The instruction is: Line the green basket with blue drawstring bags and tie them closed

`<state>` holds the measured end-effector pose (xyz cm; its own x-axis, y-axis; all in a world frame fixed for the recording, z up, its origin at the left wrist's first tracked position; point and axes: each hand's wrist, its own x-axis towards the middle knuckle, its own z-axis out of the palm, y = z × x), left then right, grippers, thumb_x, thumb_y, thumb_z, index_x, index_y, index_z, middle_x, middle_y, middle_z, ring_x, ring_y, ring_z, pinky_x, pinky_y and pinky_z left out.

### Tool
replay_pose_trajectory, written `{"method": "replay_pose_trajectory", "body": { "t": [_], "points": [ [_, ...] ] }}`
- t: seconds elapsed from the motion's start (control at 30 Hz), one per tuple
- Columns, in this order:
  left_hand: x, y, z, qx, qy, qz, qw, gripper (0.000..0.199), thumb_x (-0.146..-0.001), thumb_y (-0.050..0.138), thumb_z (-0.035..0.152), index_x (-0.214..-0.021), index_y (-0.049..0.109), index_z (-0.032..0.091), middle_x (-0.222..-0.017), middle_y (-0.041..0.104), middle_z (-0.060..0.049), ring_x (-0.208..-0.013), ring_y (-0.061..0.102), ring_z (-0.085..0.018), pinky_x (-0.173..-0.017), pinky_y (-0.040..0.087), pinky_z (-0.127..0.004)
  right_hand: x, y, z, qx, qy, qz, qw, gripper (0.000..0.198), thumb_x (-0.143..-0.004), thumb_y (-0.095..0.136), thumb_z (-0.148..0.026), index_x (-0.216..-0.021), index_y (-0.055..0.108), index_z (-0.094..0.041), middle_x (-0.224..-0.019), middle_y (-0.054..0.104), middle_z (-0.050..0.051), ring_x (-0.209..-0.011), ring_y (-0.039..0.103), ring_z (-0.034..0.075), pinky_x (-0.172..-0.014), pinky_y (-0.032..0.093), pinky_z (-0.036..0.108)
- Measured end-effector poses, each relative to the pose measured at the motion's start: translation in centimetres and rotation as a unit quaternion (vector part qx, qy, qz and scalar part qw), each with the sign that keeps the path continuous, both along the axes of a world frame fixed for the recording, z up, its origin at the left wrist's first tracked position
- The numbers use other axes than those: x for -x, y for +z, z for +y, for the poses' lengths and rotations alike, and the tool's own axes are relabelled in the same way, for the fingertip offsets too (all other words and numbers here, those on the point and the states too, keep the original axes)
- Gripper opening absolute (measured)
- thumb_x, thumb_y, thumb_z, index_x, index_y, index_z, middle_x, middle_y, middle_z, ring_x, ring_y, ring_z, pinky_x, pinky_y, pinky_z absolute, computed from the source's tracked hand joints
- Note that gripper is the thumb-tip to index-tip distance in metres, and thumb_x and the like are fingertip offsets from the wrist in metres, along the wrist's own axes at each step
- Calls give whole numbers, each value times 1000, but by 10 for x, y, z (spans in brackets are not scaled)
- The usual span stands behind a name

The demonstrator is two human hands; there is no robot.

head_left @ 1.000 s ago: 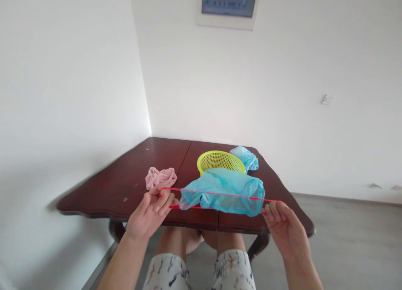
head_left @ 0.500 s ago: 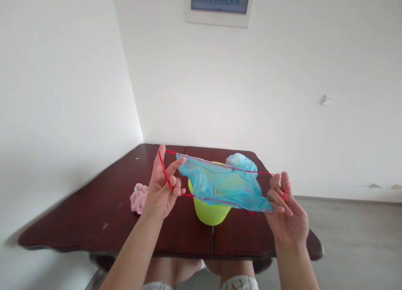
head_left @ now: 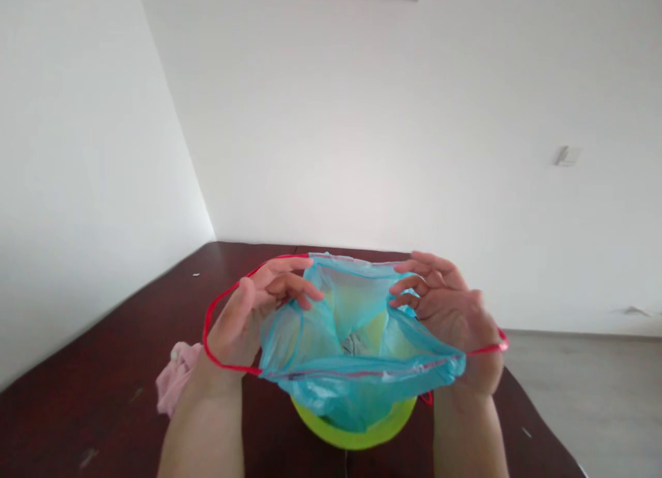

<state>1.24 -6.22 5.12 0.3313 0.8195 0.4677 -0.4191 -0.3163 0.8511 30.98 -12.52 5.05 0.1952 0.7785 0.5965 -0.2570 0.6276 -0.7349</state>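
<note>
A translucent blue drawstring trash bag (head_left: 362,412) is spread wide over a yellow-green bin (head_left: 356,438), its mouth facing me. Its red drawstring (head_left: 207,319) loops round both of my hands near the wrists. My left hand (head_left: 263,299) has its fingers bent over the bag's left side, thumb held away. Opposite it, my right hand (head_left: 447,305) curls its fingers over the right side. Through the opening, a small greyish patterned patch (head_left: 353,343) shows at the bottom; I cannot tell what it is. The bag covers most of the bin.
A pink cloth item (head_left: 178,378) lies on the dark red-brown table (head_left: 103,381), left of my left forearm. White walls (head_left: 331,119) stand behind the table and along its left. At the right is a grey floor (head_left: 584,374).
The bag has gone from stretched nearly flat to opened wide, and lower over the bin. My hands have moved closer together, and the drawstring has slid from the fingers towards the wrists.
</note>
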Motion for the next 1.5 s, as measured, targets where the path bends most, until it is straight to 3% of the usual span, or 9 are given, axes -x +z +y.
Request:
{"method": "replay_pose_trajectory", "body": {
  "t": [0.07,0.2,0.37,0.5,0.67,0.87,1.1,1.3,1.5],
  "points": [
    [11,-7,11,3,50,1,999,84,-110,56,93,-133,91,20,-100,85,-13,-92,76,-29,-83,66,-38,-2,-2,5,21,-32,-5,999,41,-114,67,-60,-117,91,-27,-106,84,11,-87,79,27,-76,68,41],
    [24,-14,19,9,113,-113,987,75,-107,63,93,-138,92,32,-74,70,-4,-65,64,-22,-58,59,-34,-7,-3,10,-3,-80,16,997,49,-115,60,-49,-96,94,-20,-82,82,11,-73,78,25,-69,64,36],
    [29,-8,32,12,124,-146,981,67,-99,84,86,-129,97,27,-78,72,-3,-64,66,-18,-56,62,-30,-4,-10,21,3,-77,91,993,71,-118,53,-79,-134,94,-23,-115,90,16,-85,83,26,-78,69,41],
    [28,-8,50,29,156,-148,976,78,-104,73,92,-99,96,17,-90,87,-11,-83,83,-22,-73,72,-31,5,-18,35,12,-98,123,987,75,-117,48,-86,-165,75,-36,-128,88,12,-97,83,28,-89,68,48],
    [7,-6,53,56,119,-206,970,76,-112,60,89,-123,95,23,-137,90,-13,-136,84,-37,-108,75,-48,8,-24,51,-13,-121,145,982,85,-114,40,-94,-170,68,-36,-131,81,10,-115,81,31,-100,66,51],
    [-17,-3,49,48,112,-205,971,73,-111,65,86,-142,89,24,-155,83,-15,-147,78,-37,-123,70,-52,12,-22,52,-41,-230,153,960,52,-117,66,-51,-167,66,-35,-140,75,8,-127,76,26,-112,63,47],
    [-25,-2,42,-29,195,-246,949,41,-114,80,39,-153,83,28,-171,74,-8,-158,71,-30,-129,65,-38,23,-19,30,-33,-294,122,947,78,-112,81,-27,-181,51,-47,-165,71,9,-141,77,28,-115,68,55],
    [-23,-2,24,-29,111,-289,950,60,-108,89,32,-164,71,21,-132,88,-5,-103,89,-22,-84,78,-31,29,-14,17,-47,-222,138,964,75,-113,81,-30,-179,55,-53,-129,79,3,-109,82,21,-96,74,42],
    [-31,-5,6,-23,35,-138,990,67,-124,67,28,-186,44,37,-93,79,4,-47,56,-4,-61,63,-18,43,-24,8,-74,-180,35,980,73,-119,66,-19,-181,52,-55,-80,63,-6,-50,46,13,-49,53,27]
  ]
}}
